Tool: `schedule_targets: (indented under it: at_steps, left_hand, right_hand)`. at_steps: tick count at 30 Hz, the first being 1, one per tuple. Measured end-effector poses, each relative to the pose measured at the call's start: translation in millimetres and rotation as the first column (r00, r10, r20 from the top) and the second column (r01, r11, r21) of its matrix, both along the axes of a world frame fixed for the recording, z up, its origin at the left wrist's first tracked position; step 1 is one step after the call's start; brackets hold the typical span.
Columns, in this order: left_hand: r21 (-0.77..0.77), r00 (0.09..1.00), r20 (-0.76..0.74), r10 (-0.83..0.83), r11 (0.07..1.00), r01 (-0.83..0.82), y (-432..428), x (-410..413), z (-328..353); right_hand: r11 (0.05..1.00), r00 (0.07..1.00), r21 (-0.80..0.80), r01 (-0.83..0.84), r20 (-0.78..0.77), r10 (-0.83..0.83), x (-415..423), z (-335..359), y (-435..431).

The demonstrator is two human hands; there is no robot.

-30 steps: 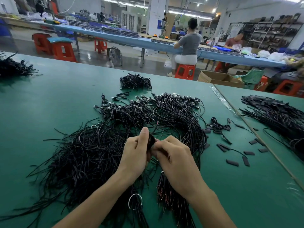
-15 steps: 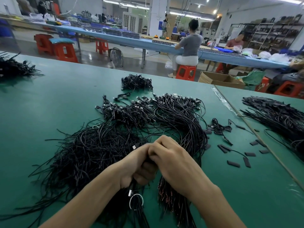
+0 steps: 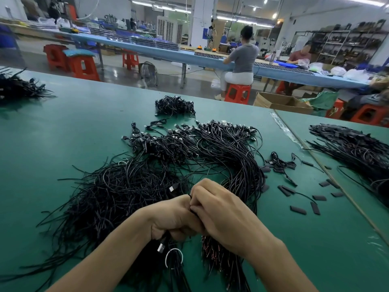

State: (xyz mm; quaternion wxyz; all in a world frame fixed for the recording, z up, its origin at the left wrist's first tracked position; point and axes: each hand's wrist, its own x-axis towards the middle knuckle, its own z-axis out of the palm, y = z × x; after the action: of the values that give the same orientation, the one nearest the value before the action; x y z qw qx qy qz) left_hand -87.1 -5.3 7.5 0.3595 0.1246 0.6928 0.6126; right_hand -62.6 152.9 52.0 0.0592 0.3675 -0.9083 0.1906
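At the lower middle of the frame the two hands meet above a green worktop (image 3: 63, 144). The left hand (image 3: 174, 218) is balled into a fist with its fingers wrapped round a black cable (image 3: 165, 238), which drops out of the bottom of the fist and ends in a metal plug (image 3: 161, 247) just below it. The right hand (image 3: 223, 218) presses against the left from the right side, its fingers bent and closed on the same cable where a dark strand shows between the two hands; what exactly the fingertips pinch there is hidden. Beneath the hands lies a big heap of black cables (image 3: 126, 197) spreading to the left and up toward mid-frame, and a white ring (image 3: 173, 258) sits round a bunch of them just under the plug. A bundle with reddish ends (image 3: 212, 251) lies under the right wrist. To the right of the heap, short black sleeves (image 3: 297, 209) are scattered on the worktop. A small cable bundle (image 3: 174, 106) lies apart, above the heap. Another cable pile (image 3: 357, 148) fills the right edge. In the upper middle a person in a grey top (image 3: 242, 57) sits on a red stool (image 3: 237, 93).
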Motion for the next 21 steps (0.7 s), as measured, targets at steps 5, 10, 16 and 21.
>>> schedule_targets:
  at_steps: [5,10,16,21]
  left_hand:
    - [0.008,0.999,0.032,-0.037,0.999,0.037,0.6,-1.0,3.1]
    - [0.002,0.998,0.026,-0.048,0.999,0.048,1.7,-0.7,0.9]
    - [0.062,0.995,0.093,-0.022,0.998,0.016,6.0,0.1,-3.9]
    - [0.027,0.997,0.082,0.003,1.000,-0.005,6.7,-0.9,-3.5]
  right_hand:
    - [1.000,1.000,0.010,-0.015,-0.020,0.015,0.8,-2.7,2.8]
    - [0.997,0.997,0.081,-0.001,-0.072,0.007,2.0,-9.7,5.0]
    - [1.000,0.999,0.018,0.003,-0.043,-0.002,1.4,-4.4,8.6]
    - [0.999,0.999,0.042,-0.016,-0.045,0.018,-0.8,-3.3,10.3]
